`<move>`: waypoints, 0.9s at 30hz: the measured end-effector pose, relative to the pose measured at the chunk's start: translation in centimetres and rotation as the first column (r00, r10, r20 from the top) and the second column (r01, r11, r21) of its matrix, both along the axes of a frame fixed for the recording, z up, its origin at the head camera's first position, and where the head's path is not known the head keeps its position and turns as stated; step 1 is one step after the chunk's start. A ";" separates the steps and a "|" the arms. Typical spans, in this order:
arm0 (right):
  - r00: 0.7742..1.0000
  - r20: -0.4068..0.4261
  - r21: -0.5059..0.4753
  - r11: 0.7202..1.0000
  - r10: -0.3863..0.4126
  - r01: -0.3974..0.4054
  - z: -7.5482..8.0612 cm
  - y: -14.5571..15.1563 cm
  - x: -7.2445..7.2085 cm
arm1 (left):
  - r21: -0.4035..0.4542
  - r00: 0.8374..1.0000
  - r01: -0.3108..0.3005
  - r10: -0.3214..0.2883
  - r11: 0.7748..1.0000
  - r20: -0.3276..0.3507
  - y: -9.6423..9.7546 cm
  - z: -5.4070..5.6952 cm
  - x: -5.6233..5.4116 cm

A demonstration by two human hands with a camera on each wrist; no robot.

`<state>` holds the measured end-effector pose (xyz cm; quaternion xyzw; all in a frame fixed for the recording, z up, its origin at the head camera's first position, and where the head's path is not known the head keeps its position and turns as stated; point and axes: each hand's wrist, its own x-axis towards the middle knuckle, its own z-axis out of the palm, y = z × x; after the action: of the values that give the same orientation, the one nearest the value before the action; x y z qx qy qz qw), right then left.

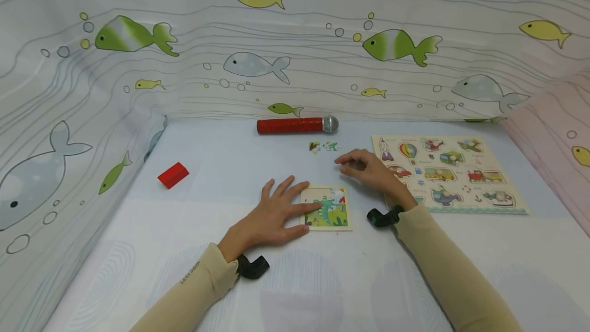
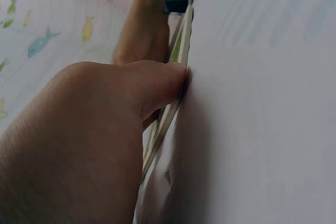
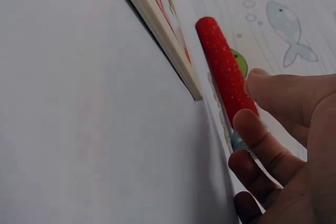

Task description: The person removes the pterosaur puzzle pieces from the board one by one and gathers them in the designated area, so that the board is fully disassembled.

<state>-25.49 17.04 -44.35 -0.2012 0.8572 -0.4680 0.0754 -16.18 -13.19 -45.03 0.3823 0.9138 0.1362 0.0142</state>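
Puzzle (image 1: 329, 212) lies partly beneath spread left hand (image 1: 272, 215); loosely curled right hand (image 1: 371, 171) seems empty

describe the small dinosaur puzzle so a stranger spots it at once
On the pale table, find the large board of vehicle pictures. Left of it in the head view, the small puzzle lies partly under the left hand. Unlike the board, it shows a blue-green dinosaur.
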 end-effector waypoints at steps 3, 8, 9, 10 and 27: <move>0.998 -0.018 0.008 0.998 0.064 -0.064 0.1 0.1 0.8 | -0.001 1.000 0.002 -0.002 1.000 -0.001 0.0 0.1 0.0; 0.980 -0.065 0.033 0.982 0.187 -0.185 0.1 0.2 1.8 | -0.008 1.000 0.006 -0.006 1.000 -0.006 0.0 0.2 0.0; 0.976 -0.071 0.048 0.978 0.205 -0.201 0.2 0.1 2.0 | -0.006 1.000 0.006 -0.006 1.000 -0.007 0.0 0.2 0.0; 0.972 -0.077 0.068 0.974 0.221 -0.216 0.2 0.1 2.1 | -0.005 1.000 0.006 -0.006 1.000 -0.009 0.0 0.2 0.0; 0.941 -0.106 0.287 0.916 0.320 -0.280 0.8 -0.6 3.2 | -0.007 1.000 0.001 -0.001 1.000 -0.014 0.0 -0.1 -0.1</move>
<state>-22.25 16.45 -43.52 -0.3533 0.8746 -0.3141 0.1080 -16.30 -13.24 -45.16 0.3838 0.9141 0.1303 0.0095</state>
